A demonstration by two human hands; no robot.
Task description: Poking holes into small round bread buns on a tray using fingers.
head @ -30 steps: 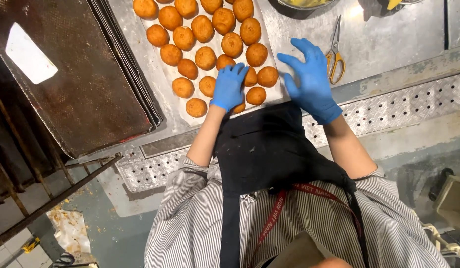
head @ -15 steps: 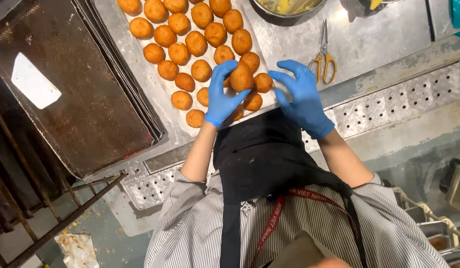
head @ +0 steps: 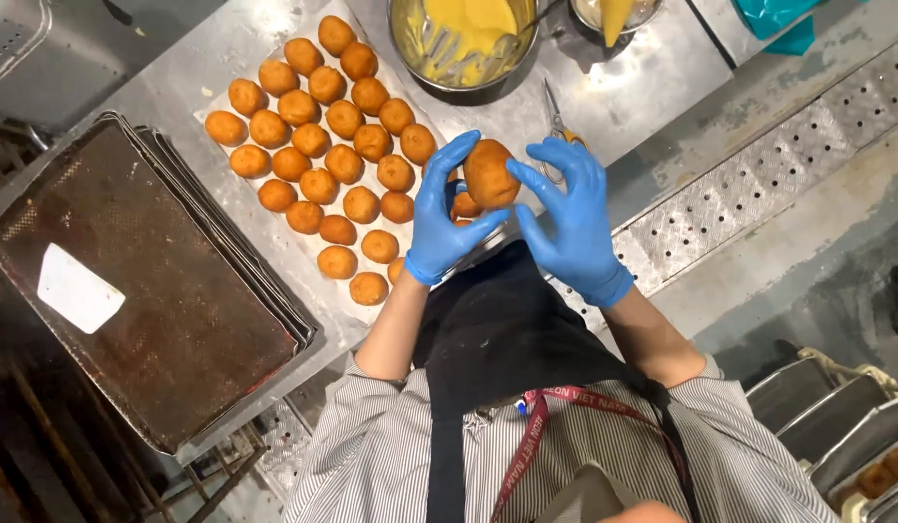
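Note:
Both my hands wear blue gloves. My left hand (head: 447,215) and my right hand (head: 568,213) hold one round golden-brown breaded ball (head: 490,173) between their fingertips, lifted above the near end of a white sheet (head: 274,219). Several more breaded balls (head: 328,165) lie in rows on that sheet, which rests on a steel counter. The left fingers curl around the ball's left side, the right fingers touch its right side.
A stack of dark, worn baking trays (head: 149,281) sits to the left. A steel bowl of yellow batter (head: 465,39) with a utensil stands behind the sheet, scissors (head: 557,118) beside it. A perforated metal strip (head: 730,199) runs along the counter's right edge.
My hands have risen from the sheet's near edge with one ball picked up between them. The view has shifted, bringing the batter bowl into sight.

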